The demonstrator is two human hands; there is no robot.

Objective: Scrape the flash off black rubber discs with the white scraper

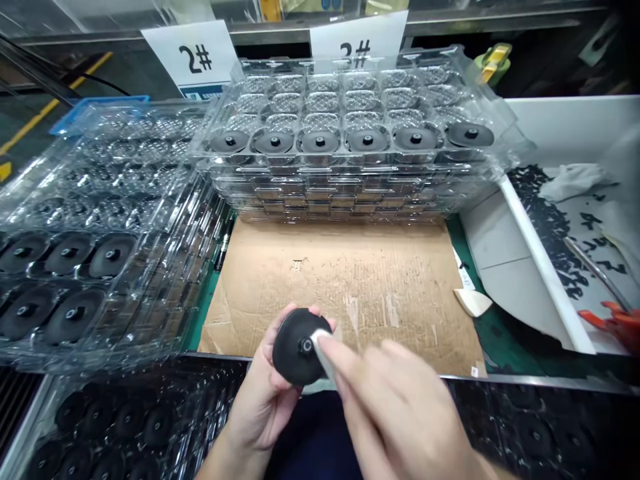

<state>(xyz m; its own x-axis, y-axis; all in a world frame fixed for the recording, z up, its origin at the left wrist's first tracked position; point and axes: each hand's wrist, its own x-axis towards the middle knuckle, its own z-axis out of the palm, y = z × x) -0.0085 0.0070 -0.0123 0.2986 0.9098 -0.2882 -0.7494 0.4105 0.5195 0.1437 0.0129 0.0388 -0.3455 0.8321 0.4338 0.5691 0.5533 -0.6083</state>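
Note:
My left hand [265, 393] is closed around the edge of a round black disc [295, 353] with a small raised hub at its centre. The disc is tilted towards me above the front of a cardboard sheet [350, 287]. My right hand [395, 393], slightly blurred, pinches a thin white piece [324, 353], perhaps a folded cloth. Its tip touches the disc beside the hub. Part of the white piece is hidden by my fingers. Similar black discs [320, 141] sit in the front row of a stacked clear plastic tray [350, 163] behind the cardboard.
More clear trays [165, 200] with black discs stand at the left, and others [130, 427] lie below the table edge. On the right, a white bin [530, 233] holds black scraps and an orange-handled tool [613, 320]. A cream wedge-shaped piece [473, 302] lies near the cardboard.

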